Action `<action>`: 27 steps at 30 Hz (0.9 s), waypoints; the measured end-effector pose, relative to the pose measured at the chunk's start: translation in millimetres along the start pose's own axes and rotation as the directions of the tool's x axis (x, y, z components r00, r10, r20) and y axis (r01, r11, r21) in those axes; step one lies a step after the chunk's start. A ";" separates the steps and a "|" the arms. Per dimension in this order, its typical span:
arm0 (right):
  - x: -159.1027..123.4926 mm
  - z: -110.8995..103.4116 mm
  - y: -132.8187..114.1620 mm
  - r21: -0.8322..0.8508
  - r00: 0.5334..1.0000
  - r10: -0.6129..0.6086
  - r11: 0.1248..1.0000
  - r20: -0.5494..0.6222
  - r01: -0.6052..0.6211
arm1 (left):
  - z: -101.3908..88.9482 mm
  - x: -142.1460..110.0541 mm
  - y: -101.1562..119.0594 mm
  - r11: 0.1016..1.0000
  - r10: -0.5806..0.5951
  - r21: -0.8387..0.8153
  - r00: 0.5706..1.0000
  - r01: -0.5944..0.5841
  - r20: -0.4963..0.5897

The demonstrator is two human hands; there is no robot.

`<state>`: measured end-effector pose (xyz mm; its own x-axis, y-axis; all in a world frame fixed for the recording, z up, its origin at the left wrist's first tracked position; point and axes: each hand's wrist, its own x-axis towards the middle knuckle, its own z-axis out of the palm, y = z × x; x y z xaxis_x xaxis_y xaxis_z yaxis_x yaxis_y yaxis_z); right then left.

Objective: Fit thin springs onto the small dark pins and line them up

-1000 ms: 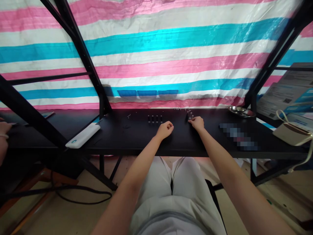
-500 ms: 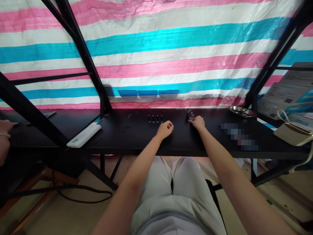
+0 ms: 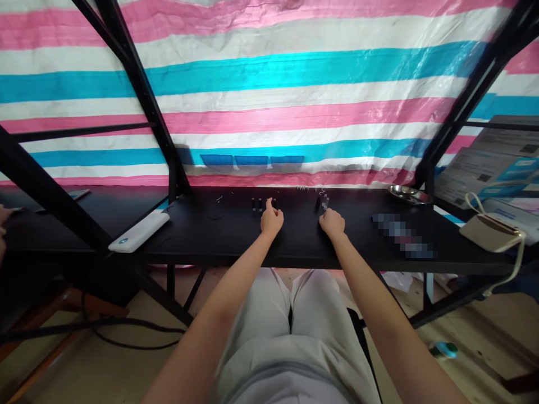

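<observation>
My left hand (image 3: 273, 220) is over a row of several small dark upright tubes (image 3: 260, 205). Its index finger is stretched forward and covers part of the row, while the other fingers are partly curled; whether it touches a tube is unclear. My right hand (image 3: 332, 224) is closed, with its knuckles up and its fingertips hidden below. Just beyond its fingers stand a dark tube (image 3: 319, 202) and a clear-grey small piece (image 3: 325, 203). What the right fingers hold, if anything, cannot be made out. Both hands are above the black table (image 3: 295, 255).
Small metallic bits (image 3: 302, 188) lie along the back edge. A round metal dish (image 3: 409, 194) stands at the back right, near a blurred-out flat object (image 3: 402, 235) and a cream bag (image 3: 490, 233). A white power bank (image 3: 138, 231) lies at left. Black frame posts (image 3: 143, 95) flank the table.
My left hand has moved left and forward to the tube row, its index finger now stretched out. My right hand has drawn slightly back from the small pieces. The view has shifted a little.
</observation>
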<state>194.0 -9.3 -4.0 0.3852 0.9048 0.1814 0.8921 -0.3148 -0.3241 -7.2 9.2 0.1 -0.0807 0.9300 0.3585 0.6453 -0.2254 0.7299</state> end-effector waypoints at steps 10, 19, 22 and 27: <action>-6.3 2.8 -1.8 -0.024 0.991 -0.115 0.993 -0.062 0.114 | -7.6 19.9 18.4 0.957 -0.104 0.288 0.968 0.036 0.227; -5.1 5.4 -0.7 -0.016 0.986 -0.138 0.990 -0.091 0.137 | -2.3 26.5 13.1 0.953 0.088 0.272 0.981 -0.133 0.172; -6.1 5.8 -3.2 0.025 0.965 -0.227 0.972 -0.129 0.232 | 4.1 20.2 9.4 0.991 0.100 0.076 0.987 -0.110 0.130; -10.4 9.2 -14.4 0.097 0.776 -0.565 0.788 -0.279 0.609 | 11.2 4.1 5.3 0.913 0.038 -0.403 0.970 0.063 0.239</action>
<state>175.0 -11.5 -9.8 -0.1397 0.8005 0.5828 0.9141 0.3305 -0.2348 4.4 15.1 -1.1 0.1279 0.9632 0.2365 0.2779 -0.2638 0.9237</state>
